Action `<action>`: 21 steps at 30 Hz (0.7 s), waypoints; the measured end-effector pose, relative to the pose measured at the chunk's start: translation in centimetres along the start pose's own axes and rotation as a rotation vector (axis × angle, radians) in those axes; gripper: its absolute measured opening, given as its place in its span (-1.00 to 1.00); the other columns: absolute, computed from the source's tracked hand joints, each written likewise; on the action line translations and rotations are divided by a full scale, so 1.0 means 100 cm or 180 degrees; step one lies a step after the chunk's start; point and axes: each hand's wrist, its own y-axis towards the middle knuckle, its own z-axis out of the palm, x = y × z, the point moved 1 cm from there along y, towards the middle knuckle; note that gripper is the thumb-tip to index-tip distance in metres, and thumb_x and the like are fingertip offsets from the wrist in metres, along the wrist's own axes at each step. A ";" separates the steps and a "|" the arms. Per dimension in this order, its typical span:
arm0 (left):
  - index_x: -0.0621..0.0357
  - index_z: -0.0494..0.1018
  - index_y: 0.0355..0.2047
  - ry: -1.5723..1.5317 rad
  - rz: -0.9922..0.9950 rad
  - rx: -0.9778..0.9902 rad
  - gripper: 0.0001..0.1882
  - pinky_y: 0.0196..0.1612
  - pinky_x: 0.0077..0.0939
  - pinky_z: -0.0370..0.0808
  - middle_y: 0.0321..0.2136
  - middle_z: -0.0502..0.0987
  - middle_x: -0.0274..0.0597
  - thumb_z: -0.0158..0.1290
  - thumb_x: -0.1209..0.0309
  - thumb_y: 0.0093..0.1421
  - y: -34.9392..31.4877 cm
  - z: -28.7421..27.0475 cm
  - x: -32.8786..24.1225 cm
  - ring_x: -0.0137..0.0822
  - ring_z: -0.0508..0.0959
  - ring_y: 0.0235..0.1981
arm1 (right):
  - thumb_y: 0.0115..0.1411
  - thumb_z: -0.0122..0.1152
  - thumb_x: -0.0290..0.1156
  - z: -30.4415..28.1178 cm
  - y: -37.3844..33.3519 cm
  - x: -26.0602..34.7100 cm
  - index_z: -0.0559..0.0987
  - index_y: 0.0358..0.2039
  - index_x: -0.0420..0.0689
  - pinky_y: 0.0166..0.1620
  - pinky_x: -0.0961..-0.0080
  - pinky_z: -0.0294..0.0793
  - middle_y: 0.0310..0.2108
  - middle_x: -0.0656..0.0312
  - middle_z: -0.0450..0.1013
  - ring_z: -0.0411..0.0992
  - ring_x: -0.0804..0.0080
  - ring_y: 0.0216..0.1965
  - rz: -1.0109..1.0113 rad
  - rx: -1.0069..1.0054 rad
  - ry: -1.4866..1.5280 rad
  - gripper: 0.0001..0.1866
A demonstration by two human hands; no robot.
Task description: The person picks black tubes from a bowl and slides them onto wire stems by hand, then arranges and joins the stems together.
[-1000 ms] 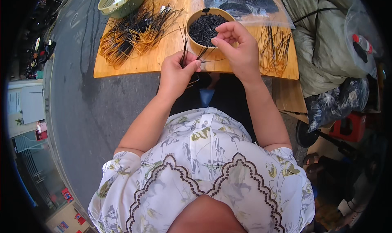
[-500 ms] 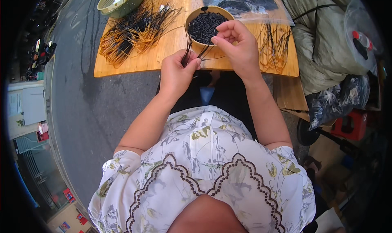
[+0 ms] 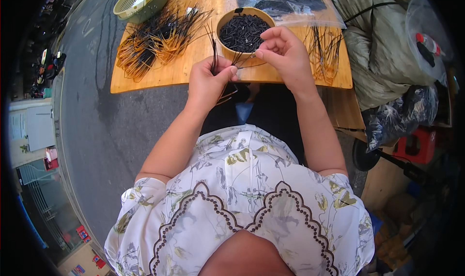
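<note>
Wooden and pale, the plank tabletop (image 3: 193,72) sat just ahead of the seated person, close enough to work over its near edge. From the head view, the left hand (image 3: 207,80) was closed in a fist round a small upright bundle of thin black strips (image 3: 213,51), keeping them gathered. The right hand (image 3: 286,58) pinched one thin strip between thumb and fingertips, the other fingers curled loosely, right beside the round tan bowl (image 3: 245,29) filled with short black tube pieces. A heap of black-and-amber strips (image 3: 157,38) lay fanned at left, near a green plastic basket (image 3: 140,2) whose contents I could not make out.
</note>
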 end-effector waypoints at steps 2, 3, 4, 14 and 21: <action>0.31 0.45 -0.42 -0.0094 -0.0042 0.0016 -0.94 -0.43 -0.73 0.42 -0.57 0.53 -0.28 0.11 0.60 0.08 0.001 0.001 0.000 -0.56 0.51 -0.54 | 0.02 0.24 -0.61 0.000 0.000 -0.003 0.42 -0.17 -0.21 -0.29 0.79 0.33 -0.43 0.37 0.45 0.38 0.71 -0.40 0.0021 0.0019 0.0021 -0.67; 0.31 0.45 -0.42 -0.0120 -0.0045 0.0054 -0.93 -0.43 -0.73 0.42 -0.57 0.53 -0.28 0.12 0.60 0.08 0.001 0.002 0.002 -0.56 0.51 -0.54 | 0.02 0.25 -0.61 0.001 -0.001 -0.002 0.42 -0.16 -0.21 -0.27 0.77 0.33 -0.42 0.36 0.45 0.38 0.70 -0.39 0.0050 0.0042 0.0044 -0.66; 0.30 0.45 -0.42 -0.0145 -0.0047 0.0090 -0.93 -0.44 -0.74 0.42 -0.57 0.53 -0.28 0.12 0.60 0.08 0.001 0.002 0.003 -0.55 0.51 -0.54 | 0.02 0.25 -0.61 0.001 -0.001 0.000 0.42 -0.16 -0.21 -0.27 0.77 0.33 -0.42 0.36 0.45 0.38 0.70 -0.39 0.0049 0.0042 0.0046 -0.66; 0.31 0.44 -0.40 -0.0240 -0.0143 0.0255 -0.91 -0.45 -0.72 0.42 -0.54 0.54 -0.26 0.13 0.61 0.08 0.003 0.008 0.002 -0.54 0.52 -0.53 | -0.01 0.25 -0.62 -0.002 0.006 0.002 0.41 -0.10 -0.20 -0.23 0.75 0.32 -0.43 0.35 0.43 0.38 0.68 -0.37 -0.0090 0.0609 0.0148 -0.58; 0.28 0.44 -0.35 -0.0606 -0.0403 0.0458 -0.89 -0.57 -0.79 0.29 -0.53 0.55 -0.26 0.12 0.53 0.11 0.003 0.009 -0.007 -0.62 0.43 -0.62 | -0.02 0.25 -0.63 0.005 0.007 0.005 0.40 -0.09 -0.21 -0.21 0.70 0.35 -0.41 0.32 0.44 0.39 0.67 -0.37 0.0147 0.0948 0.0035 -0.56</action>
